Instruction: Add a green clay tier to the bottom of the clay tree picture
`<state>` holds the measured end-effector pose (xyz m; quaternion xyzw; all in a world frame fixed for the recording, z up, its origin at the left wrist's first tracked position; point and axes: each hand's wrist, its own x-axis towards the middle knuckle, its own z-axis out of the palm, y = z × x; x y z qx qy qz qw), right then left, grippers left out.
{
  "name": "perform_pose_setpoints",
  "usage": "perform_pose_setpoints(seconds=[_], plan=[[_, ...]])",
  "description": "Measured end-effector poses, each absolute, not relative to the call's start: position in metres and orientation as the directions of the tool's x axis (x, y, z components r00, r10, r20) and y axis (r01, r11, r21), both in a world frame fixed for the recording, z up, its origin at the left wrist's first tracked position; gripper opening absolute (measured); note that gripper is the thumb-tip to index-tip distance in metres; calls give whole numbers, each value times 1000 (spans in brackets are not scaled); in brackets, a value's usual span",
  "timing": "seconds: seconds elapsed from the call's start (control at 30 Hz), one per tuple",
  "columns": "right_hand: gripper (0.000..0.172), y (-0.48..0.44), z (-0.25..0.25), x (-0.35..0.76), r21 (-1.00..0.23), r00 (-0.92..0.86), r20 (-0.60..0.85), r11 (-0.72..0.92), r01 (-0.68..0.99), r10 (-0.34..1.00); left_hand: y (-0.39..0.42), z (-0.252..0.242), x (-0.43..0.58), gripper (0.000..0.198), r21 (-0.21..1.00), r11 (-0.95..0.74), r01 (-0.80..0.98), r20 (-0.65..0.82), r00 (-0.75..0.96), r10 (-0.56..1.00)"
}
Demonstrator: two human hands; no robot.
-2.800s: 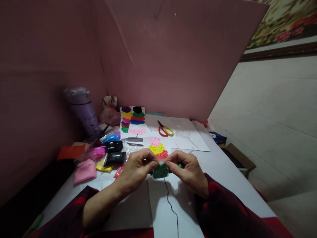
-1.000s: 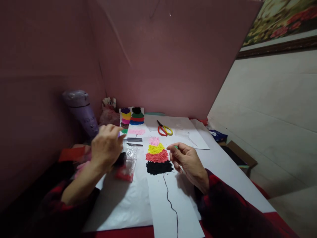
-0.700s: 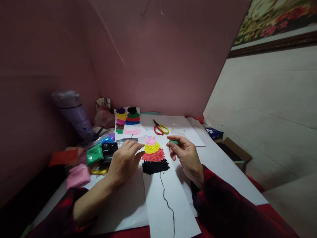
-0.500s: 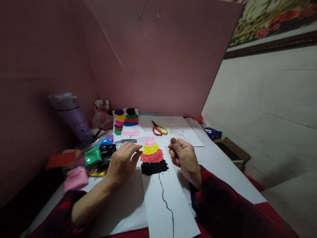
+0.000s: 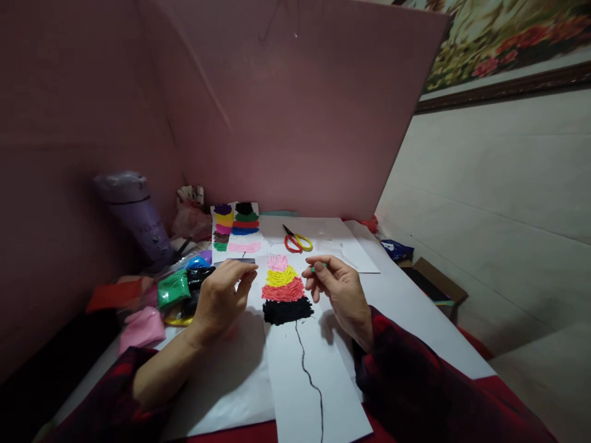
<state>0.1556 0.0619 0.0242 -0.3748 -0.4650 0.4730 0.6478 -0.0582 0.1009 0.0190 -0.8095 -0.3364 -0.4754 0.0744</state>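
Right hand: the right hand (image 5: 339, 292) pinches a green bit of clay (image 5: 317, 269) between thumb and fingers, above the right side of the paper strip.
Green bit: small and partly hidden by the thumb; its visible long axis runs roughly left to right, one end pointing left.
Left hand: the left hand (image 5: 220, 298) is released, fingers loosely bent, thumb tip just below the forefinger tip, to the left of the strip.
Paper strip: the white paper strip (image 5: 289, 394) lies flat between the hands, its long axis running near to far, the far end leaning left.
Clay bands: from far to near, a pink band (image 5: 277, 263), a yellow band (image 5: 281, 277), a red band (image 5: 283, 290) and a black band (image 5: 287, 312), widening toward the near side.
Drawn line: a wavy dark line (image 5: 305, 363) runs from the black band toward the near end.
Scissors: the scissors (image 5: 294, 234) lie beyond the strip, tips pointing far left, handles near right.
Packets: a green packet (image 5: 173, 289) and a pink packet (image 5: 142, 330) lie left of the left hand.
Bottle: a purple bottle (image 5: 141, 227) stands at far left, tilted in view.
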Motion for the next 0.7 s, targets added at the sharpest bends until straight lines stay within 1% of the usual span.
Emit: perform_pose_setpoints(seconds=[0.1, 0.23, 0.37, 0.47, 0.6, 0.7], plan=[[27, 61, 23, 155, -925, 119, 229, 254, -281, 966, 102, 17, -59, 13, 218, -756, 617, 817, 309, 487], [33, 58, 25, 154, -920, 101, 221, 242, -309, 970, 103, 14, -60, 13, 233, -748, 621, 813, 297, 500], [28, 56, 27, 152, -934, 39, 212, 215, -286, 976, 103, 15, -60, 14, 237, -742, 627, 815, 288, 504], [28, 57, 25, 152, -938, 29, 203, 203, -281, 979, 104, 15, -61, 14, 234, -744, 626, 820, 284, 497], [37, 55, 26, 153, -943, 19, 166, 164, -290, 986, 105, 15, -61, 14, 233, -740, 631, 819, 284, 499], [38, 54, 28, 153, -936, -1, 115, 108, -334, 993, 105, 15, -61, 15, 230, -741, 631, 817, 288, 500]])
